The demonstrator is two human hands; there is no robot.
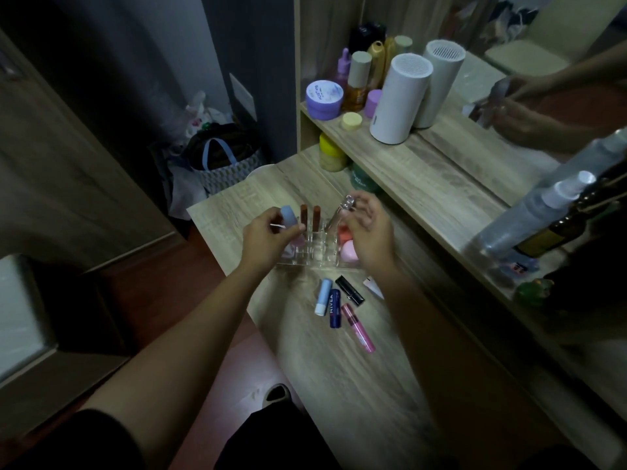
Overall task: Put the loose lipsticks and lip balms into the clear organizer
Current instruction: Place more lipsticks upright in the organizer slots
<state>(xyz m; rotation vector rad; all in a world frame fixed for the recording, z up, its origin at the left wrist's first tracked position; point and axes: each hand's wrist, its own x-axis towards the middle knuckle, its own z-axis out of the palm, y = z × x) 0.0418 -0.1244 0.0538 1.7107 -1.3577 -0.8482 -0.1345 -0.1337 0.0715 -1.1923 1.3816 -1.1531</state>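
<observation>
Four loose tubes lie on the worktop nearer than both hands: left pinching a blue-capped tube, right gripping a clear-capped one over the organizer.

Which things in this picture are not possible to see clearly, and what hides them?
Head view only:
- Clear organizer: its left slots are hidden by the left hand, so their contents cannot be told.
- Silver-capped tube in the right hand: motion blur; its lower end is unclear.
- White item on the table: mostly covered by the right forearm.
- Purple jar: lid text too small to read.
</observation>
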